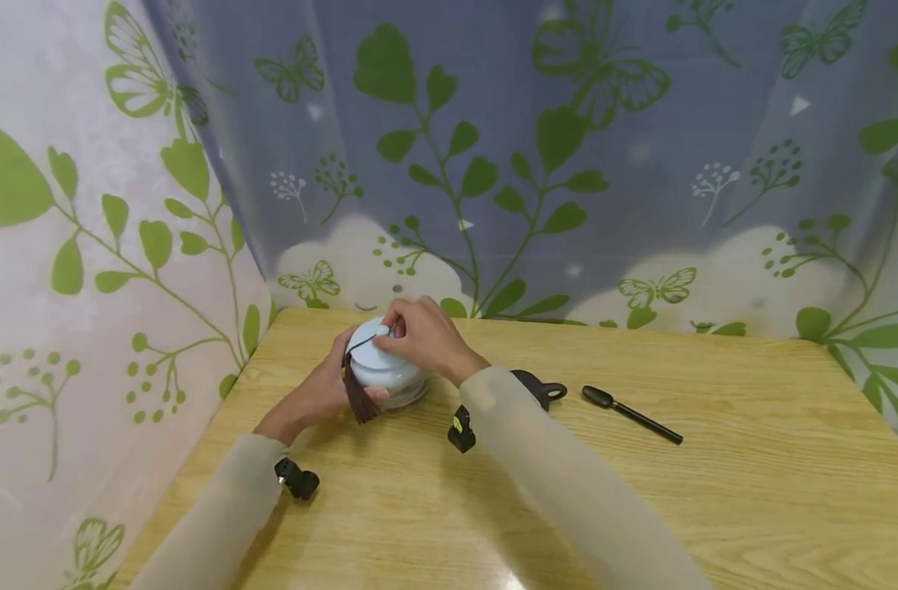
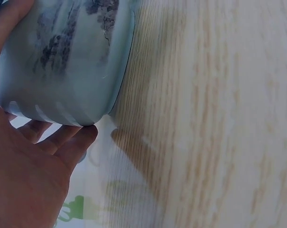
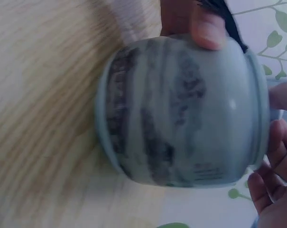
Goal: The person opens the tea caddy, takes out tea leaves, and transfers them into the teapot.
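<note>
A pale blue-white lidded jar [image 1: 393,378] with dark landscape-like painting stands on the table. My left hand [image 1: 319,393] grips its body from the left, with the thumb on the near side and several fingers around the far side in the left wrist view. My right hand [image 1: 428,332] pinches the small knob on top of the lid [image 1: 371,354]. A dark tassel [image 1: 358,397] hangs by a cord from the knob down the jar's left side. In the right wrist view, the painted jar wall [image 3: 171,114] fills the middle, with my right fingers at the lid end.
A black spoon-like scoop [image 1: 633,414] lies to the right on the wooden table [image 1: 751,492]. Beside it, a black object with a small loop handle [image 1: 555,391] is partly hidden by my right sleeve. A leaf-and-butterfly patterned curtain [image 1: 493,164] hangs behind the table.
</note>
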The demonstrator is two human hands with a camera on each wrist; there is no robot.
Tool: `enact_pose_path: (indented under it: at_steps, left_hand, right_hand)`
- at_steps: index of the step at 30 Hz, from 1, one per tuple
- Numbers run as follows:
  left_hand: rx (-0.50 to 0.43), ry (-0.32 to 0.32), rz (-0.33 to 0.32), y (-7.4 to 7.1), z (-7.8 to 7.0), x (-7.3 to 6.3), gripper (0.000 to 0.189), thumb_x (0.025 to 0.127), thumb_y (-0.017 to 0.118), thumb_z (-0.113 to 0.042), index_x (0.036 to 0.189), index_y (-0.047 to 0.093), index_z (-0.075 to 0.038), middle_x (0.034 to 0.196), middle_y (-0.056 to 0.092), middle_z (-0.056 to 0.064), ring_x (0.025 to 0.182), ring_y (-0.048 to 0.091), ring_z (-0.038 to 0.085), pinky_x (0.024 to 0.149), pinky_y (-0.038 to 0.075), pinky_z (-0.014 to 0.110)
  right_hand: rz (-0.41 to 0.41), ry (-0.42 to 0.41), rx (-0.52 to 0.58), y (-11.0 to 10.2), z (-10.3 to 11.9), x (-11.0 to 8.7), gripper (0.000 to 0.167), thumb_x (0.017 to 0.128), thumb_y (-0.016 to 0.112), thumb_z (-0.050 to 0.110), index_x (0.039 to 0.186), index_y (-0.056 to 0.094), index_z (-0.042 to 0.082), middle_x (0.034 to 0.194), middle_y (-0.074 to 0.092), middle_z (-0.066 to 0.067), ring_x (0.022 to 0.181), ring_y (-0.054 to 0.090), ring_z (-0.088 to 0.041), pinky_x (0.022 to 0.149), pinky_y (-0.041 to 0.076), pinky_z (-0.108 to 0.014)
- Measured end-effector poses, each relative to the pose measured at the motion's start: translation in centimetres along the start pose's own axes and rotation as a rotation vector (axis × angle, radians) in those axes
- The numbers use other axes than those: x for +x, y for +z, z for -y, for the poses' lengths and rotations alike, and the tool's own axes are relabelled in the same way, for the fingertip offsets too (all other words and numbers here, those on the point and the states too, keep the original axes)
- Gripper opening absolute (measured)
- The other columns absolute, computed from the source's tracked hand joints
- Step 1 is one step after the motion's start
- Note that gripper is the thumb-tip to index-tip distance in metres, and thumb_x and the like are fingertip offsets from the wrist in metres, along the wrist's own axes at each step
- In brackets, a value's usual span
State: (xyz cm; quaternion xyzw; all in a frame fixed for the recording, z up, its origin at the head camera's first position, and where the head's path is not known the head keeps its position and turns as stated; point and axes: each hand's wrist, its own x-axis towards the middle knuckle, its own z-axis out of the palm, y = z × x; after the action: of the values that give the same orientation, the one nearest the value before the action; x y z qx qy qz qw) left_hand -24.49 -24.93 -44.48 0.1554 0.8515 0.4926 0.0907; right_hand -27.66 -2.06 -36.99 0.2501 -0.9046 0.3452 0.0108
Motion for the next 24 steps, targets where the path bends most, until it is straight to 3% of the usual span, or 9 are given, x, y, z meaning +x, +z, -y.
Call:
enact_pose_path:
  at_steps: [7, 13, 19, 24]
  left_hand:
    - [-0.031, -0.009, 0.004, 0.3, -0.2, 0.0, 0.119, 0.092, 0.09, -0.037, 0.175, 0.007, -0.019, 0.175, 0.03, 0.02, 0.156, 0.041, 0.04, 0.126, 0.034, 0.061]
    - [-0.022, -0.017, 0.017, 0.4, -0.3, 0.1, 0.12, 0.092, 0.09, -0.038, 0.175, 0.006, -0.021, 0.176, 0.028, 0.02, 0.157, 0.039, 0.04, 0.126, 0.034, 0.061]
    - [-0.014, -0.016, 0.008, 0.4, 0.1, 0.0, 0.121, 0.091, 0.091, -0.038, 0.175, 0.005, -0.02, 0.176, 0.027, 0.021, 0.16, 0.035, 0.041, 0.127, 0.032, 0.063]
    - [-0.036, -0.004, 0.006, 0.5, 0.4, 0.2, 0.123, 0.09, 0.092, -0.038, 0.175, 0.004, -0.023, 0.177, 0.026, 0.02, 0.163, 0.029, 0.042, 0.13, 0.026, 0.066]
  right_hand:
    - [-0.047, -0.01, 0.034, 0.4, -0.4, -0.8, 0.023, 0.099, 0.08, 0.035, 0.104, 0.073, 0.013, 0.081, 0.061, 0.002, 0.096, 0.054, -0.02, 0.084, 0.041, -0.032]
    - [-0.12, -0.007, 0.107, 1.2, -0.8, -1.4, 0.023, 0.099, 0.082, 0.032, 0.106, 0.075, 0.011, 0.079, 0.059, 0.001, 0.098, 0.055, -0.022, 0.093, 0.043, -0.037]
    - [-0.172, -0.012, 0.187, 2.1, -1.1, -1.8, 0.022, 0.1, 0.081, 0.031, 0.107, 0.076, 0.011, 0.085, 0.062, -0.001, 0.108, 0.059, -0.024, 0.102, 0.046, -0.044]
    - [-0.181, 0.008, 0.29, 1.7, -2.0, -2.6, 0.022, 0.102, 0.079, 0.026, 0.119, 0.077, 0.013, 0.098, 0.064, -0.002, 0.105, 0.06, -0.023, 0.099, 0.05, -0.044]
